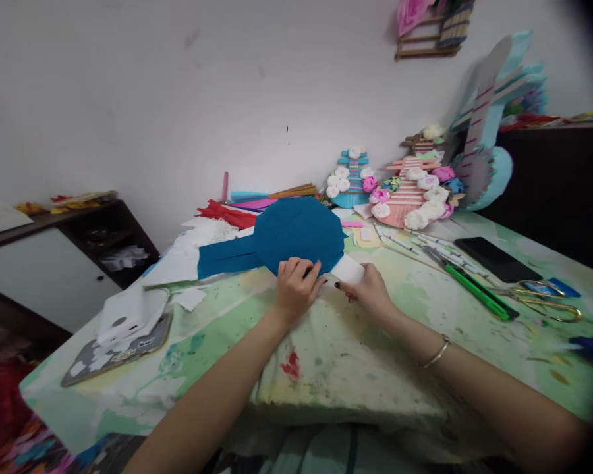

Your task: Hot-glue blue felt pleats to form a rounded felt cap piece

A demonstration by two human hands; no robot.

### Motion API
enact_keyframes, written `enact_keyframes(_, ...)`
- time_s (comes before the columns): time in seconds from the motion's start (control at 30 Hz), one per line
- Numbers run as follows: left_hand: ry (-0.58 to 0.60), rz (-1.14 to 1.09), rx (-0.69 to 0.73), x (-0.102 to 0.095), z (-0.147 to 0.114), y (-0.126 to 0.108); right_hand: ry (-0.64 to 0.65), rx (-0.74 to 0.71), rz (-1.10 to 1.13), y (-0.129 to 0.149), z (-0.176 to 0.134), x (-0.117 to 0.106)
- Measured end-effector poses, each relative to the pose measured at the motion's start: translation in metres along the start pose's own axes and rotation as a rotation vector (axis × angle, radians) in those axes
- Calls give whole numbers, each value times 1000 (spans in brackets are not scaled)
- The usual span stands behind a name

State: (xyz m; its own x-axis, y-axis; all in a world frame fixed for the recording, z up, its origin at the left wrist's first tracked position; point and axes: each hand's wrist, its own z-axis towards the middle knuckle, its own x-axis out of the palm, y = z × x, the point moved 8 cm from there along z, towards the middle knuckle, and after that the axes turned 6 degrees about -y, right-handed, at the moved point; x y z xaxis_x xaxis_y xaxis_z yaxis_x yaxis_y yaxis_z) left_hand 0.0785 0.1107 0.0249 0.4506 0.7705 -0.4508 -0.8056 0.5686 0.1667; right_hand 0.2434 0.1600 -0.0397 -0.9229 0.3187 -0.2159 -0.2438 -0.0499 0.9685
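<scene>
Fingers of the left hand [296,286] rest bent on the near edge of a blue shape [299,230], whether gripping I cannot tell, while the right hand's pinch a white piece [348,268] at the shape's right side. Blue already covers the round part and the strip leading left from the fingers; the white piece remains bare, its fixing unclear. Farther left, a white scrap [190,298] lies on the worktop [326,372].
</scene>
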Motion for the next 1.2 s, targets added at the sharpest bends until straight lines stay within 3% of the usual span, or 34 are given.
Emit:
enact_keyframes(0.37,-7,-136,-12,-1,-2,-7,1,-4,2,0,-1,-1)
enact_keyframes(0.57,56,-361,-25,8,-4,-6,-44,41,64,-5,8,-9)
enact_keyframes(0.73,333,-692,-164,31,-15,-6,-73,97,161,-8,17,-16)
enact_keyframes(0.83,442,-727,-244,42,-22,-3,-83,129,239,-8,21,-21)
enact_keyframes(1.0,432,-633,-511,52,-28,32,-102,150,350,-7,32,-35)
enact_keyframes(1.2,224,-432,-923,41,-45,121,-149,148,423,-8,45,-54)
